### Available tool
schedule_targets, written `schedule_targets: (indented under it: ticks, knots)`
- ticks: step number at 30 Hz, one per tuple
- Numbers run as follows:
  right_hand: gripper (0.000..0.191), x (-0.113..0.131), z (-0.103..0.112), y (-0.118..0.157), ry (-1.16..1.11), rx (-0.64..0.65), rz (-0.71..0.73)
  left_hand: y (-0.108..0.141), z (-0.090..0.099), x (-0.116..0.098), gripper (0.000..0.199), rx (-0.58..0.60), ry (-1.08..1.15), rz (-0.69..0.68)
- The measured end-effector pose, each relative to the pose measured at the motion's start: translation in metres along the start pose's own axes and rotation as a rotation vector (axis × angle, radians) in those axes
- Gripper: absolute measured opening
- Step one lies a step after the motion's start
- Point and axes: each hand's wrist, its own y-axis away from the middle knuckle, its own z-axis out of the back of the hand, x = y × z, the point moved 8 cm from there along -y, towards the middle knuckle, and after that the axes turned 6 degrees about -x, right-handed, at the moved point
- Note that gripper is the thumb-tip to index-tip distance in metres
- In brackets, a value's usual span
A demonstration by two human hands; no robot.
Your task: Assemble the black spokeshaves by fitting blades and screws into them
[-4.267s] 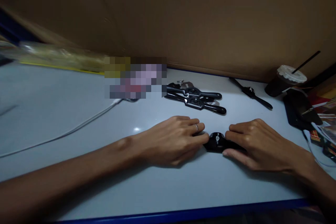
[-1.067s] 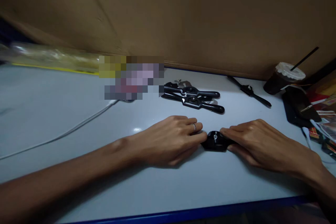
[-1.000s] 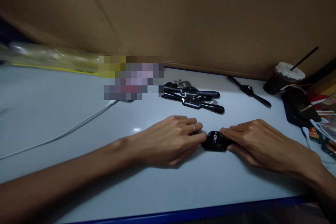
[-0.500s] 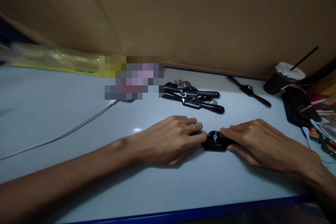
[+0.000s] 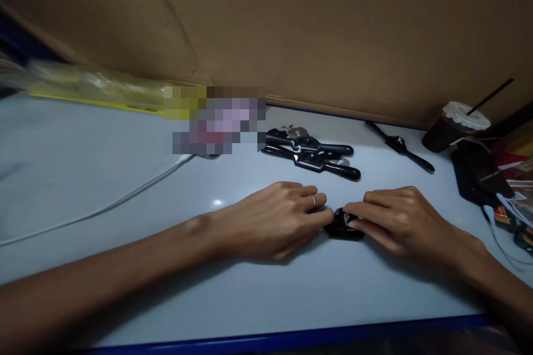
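A black metal tool (image 5: 342,233) sits on the white tabletop (image 5: 250,299), its left end inside the curled left hand (image 5: 287,222); the right hand (image 5: 400,219) pinches its silver screw (image 5: 346,219); beyond it, right, a lidded plastic cup (image 5: 440,137) of dark drink

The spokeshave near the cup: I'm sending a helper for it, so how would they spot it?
Start at the cardboard panel behind the table and go right to the lidded plastic cup. Just left of it, the black spokeshave slants from back left to front right. Unlike the overlapping spokeshaves further left, it lies alone, with both handles in full view.
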Motion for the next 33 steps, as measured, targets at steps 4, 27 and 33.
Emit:
schedule_targets:
  ticks: [4, 27, 33]
  knots:
    - [0.025, -0.004, -0.007, 0.0, -0.045, 0.03, -0.031, 0.0, 0.0, 0.001, 0.014, 0.009, 0.007, 0.004]
    - [0.02, -0.019, -0.012, 0.01, -0.112, 0.348, -0.168, -0.001, 0.001, 0.002, 0.019, 0.0, 0.033, 0.023]
    - [0.016, -0.018, -0.011, 0.01, -0.093, 0.324, -0.157, 0.0, 0.0, 0.002, 0.019, 0.005, 0.019, 0.019]
